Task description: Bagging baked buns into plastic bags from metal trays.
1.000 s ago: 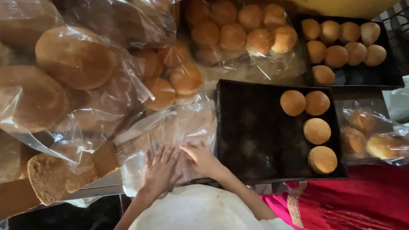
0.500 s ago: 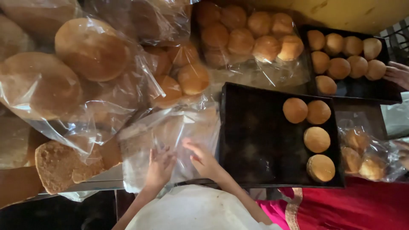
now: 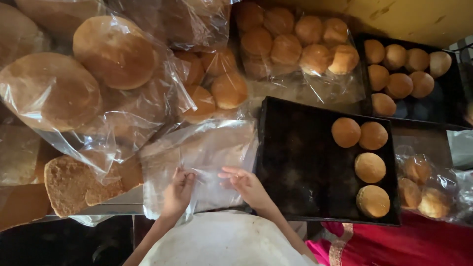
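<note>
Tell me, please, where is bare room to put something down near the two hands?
The widest free patch is the left part of the near black baking tray, between the right hand and its four round buns. Both hands, the left hand too, rest on the empty clear plastic bag. Left and behind, bagged round loaves and bagged buns crowd everything.

The left hand [image 3: 178, 191] is curling its fingers into the near edge of the flat, empty clear plastic bag [image 3: 199, 157], where a second ago it lay spread. The right hand [image 3: 246, 184] is sliding rightward, fingers now reaching left across the film.
</note>
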